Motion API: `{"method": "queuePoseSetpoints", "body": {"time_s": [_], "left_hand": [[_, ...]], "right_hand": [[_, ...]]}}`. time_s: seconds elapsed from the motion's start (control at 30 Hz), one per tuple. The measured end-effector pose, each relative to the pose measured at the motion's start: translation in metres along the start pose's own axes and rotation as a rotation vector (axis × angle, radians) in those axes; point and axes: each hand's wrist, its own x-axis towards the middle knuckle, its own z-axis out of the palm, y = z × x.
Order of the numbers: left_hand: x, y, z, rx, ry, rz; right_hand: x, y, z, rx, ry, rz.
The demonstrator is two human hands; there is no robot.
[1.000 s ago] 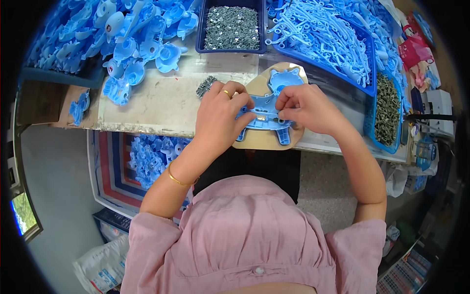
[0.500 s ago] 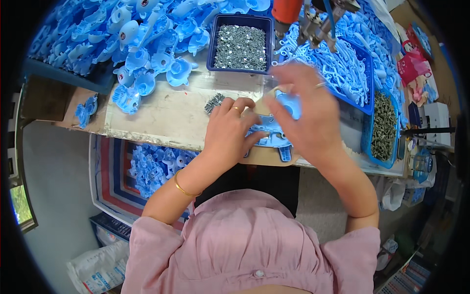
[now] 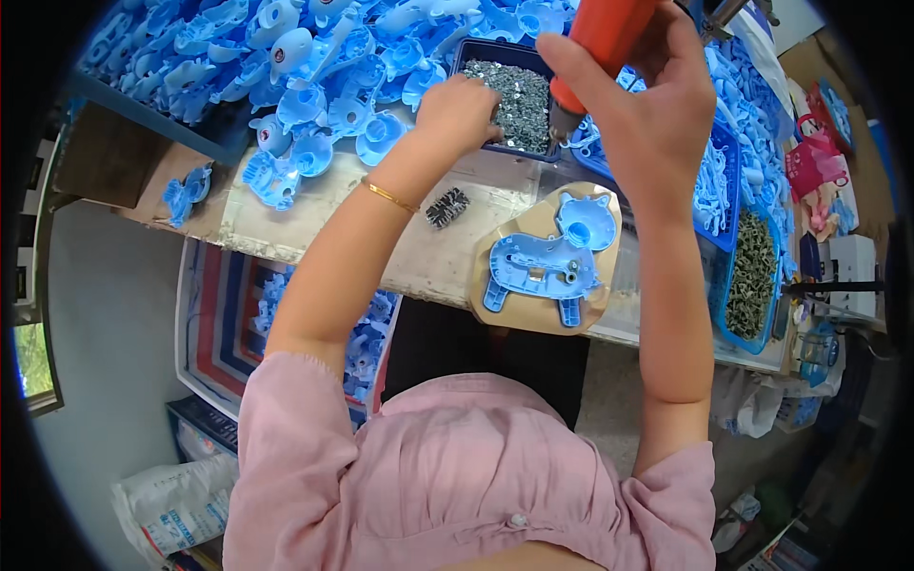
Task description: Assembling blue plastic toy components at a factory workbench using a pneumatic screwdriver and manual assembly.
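My left hand (image 3: 457, 114) reaches over the near left rim of a dark blue tray (image 3: 457, 62) of small silver screws (image 3: 514, 95). Its fingers are curled down at the screws, their tips partly hidden. Up at the top right, my right hand (image 3: 657, 105) is wrapped around a red electric screwdriver (image 3: 605, 43), whose tip points down beside the tray. On the table in front of me, a light blue animal-shaped plastic shell half (image 3: 533, 265) lies hollow side up on a tan fixture board (image 3: 495, 322). A metal piece and a round part sit inside the shell.
Blue shell parts (image 3: 314, 57) are heaped at the back left. A dark-and-silver metal clump (image 3: 447, 207) lies left of the board. At the right stand a blue basket (image 3: 731, 181) of thin blue parts and a bin (image 3: 721, 305) of greenish metal pieces. Below left, a striped container (image 3: 205, 324) holds blue parts.
My left hand has left the blue shell and moved up to the screw tray. My right hand has risen from the shell and taken hold of the screwdriver, exposing the shell on its board.
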Motion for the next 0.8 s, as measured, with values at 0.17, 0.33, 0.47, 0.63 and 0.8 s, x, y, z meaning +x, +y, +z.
{"method": "queuePoseSetpoints", "body": {"time_s": [0.17, 0.33, 0.47, 0.63, 0.8], "left_hand": [[0.004, 0.004, 0.004, -0.001, 0.081, 0.080], [-0.004, 0.001, 0.006, 0.015, 0.195, 0.182], [-0.013, 0.004, 0.002, 0.009, 0.205, 0.230], [-0.020, 0.004, 0.004, -0.035, 0.273, 0.167], [-0.032, 0.013, 0.006, -0.146, 0.371, 0.176]], "right_hand": [[-0.002, -0.011, -0.012, 0.069, -0.099, 0.191], [-0.002, 0.022, -0.033, -0.068, -0.295, 0.117], [0.001, 0.016, -0.031, 0.105, -0.238, 0.104], [-0.003, -0.005, -0.029, 0.213, -0.350, 0.376], [-0.011, 0.000, -0.026, 0.360, -0.284, 0.389]]}}
